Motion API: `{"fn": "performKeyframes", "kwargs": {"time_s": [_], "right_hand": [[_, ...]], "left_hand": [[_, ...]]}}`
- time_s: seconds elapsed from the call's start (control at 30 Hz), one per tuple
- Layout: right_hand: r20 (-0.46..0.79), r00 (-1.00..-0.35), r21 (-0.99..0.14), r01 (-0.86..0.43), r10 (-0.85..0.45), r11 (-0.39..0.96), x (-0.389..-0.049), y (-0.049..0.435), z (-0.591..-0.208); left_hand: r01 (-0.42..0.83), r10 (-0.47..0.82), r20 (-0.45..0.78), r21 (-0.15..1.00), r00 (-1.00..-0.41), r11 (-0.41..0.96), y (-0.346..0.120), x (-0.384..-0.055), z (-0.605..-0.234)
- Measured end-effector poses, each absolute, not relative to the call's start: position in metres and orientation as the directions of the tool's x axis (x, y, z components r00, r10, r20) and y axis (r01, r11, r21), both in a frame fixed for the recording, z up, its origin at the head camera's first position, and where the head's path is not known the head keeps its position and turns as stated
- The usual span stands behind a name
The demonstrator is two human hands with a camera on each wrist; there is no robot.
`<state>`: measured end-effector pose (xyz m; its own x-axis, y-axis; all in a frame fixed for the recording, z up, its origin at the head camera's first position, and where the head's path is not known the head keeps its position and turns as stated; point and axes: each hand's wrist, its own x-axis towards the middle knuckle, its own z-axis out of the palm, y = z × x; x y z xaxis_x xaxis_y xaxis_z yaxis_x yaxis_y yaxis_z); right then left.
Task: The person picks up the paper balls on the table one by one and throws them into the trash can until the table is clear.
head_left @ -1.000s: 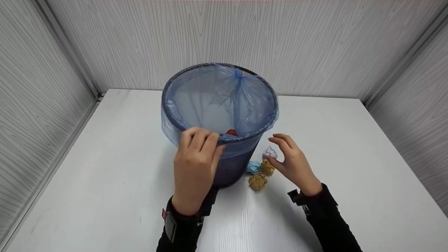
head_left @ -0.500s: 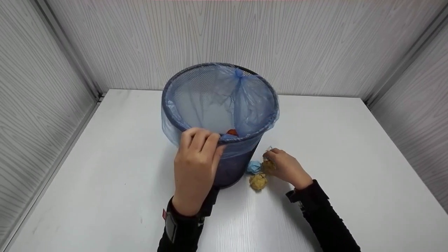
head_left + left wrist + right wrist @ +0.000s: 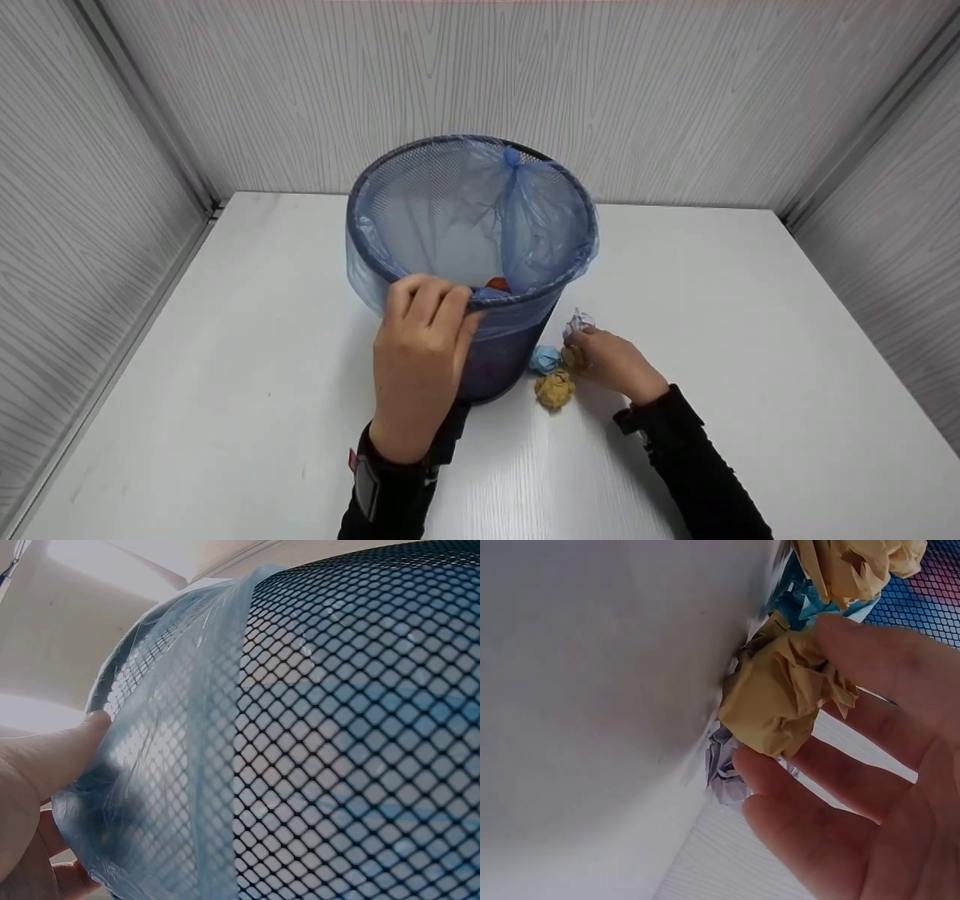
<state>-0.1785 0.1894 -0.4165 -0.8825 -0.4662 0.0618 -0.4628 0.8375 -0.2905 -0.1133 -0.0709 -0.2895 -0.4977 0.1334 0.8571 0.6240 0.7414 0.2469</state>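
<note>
A dark mesh wastebasket (image 3: pixel 491 367) stands on the white table, lined with a blue plastic bag (image 3: pixel 551 225) folded over its rim and knotted at the back. My left hand (image 3: pixel 420 352) grips the near rim through the bag, thumb outside in the left wrist view. To the basket's right, my right hand (image 3: pixel 619 364) pinches a yellow-brown crumpled paper ball (image 3: pixel 776 694) between thumb and fingers. Beside that ball lie a whitish paper ball (image 3: pixel 577 321), a blue paper ball (image 3: pixel 545 359) and a second yellow-brown paper ball (image 3: pixel 554 390).
An orange-red crumpled piece (image 3: pixel 498 283) shows inside the bag near the front rim. Grey wood-grain panels (image 3: pixel 480 67) enclose the white table (image 3: pixel 225 360) at the back and both sides.
My right hand has moved down and left from above the paper balls, and its spread fingers have closed round a yellow-brown one. The left hand keeps its place on the rim.
</note>
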Motion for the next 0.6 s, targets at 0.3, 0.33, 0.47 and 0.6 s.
{"fn": "performKeyframes", "kwargs": {"time_s": [0.3, 0.33, 0.47, 0.6], "right_hand": [[0.086, -0.884, -0.301, -0.462, -0.459, 0.834, -0.179, 0.1915, -0.4161], [0.088, -0.886, -0.303, -0.459, -0.455, 0.835, -0.1789, 0.1913, -0.4158], [0.072, -0.886, -0.295, -0.458, -0.459, 0.838, -0.1793, 0.1901, -0.4166], [0.055, -0.881, -0.284, -0.465, -0.469, 0.839, -0.1796, 0.1902, -0.4176]], "left_hand": [[0.63, 0.136, 0.855, 0.251, -0.5, 0.735, -0.0709, -0.1132, -0.2895], [0.629, 0.136, 0.855, 0.251, -0.5, 0.736, -0.071, -0.1133, -0.2897], [0.628, 0.135, 0.856, 0.25, -0.5, 0.737, -0.0712, -0.1134, -0.2898], [0.627, 0.138, 0.853, 0.251, -0.503, 0.738, -0.0712, -0.113, -0.2895]]}}
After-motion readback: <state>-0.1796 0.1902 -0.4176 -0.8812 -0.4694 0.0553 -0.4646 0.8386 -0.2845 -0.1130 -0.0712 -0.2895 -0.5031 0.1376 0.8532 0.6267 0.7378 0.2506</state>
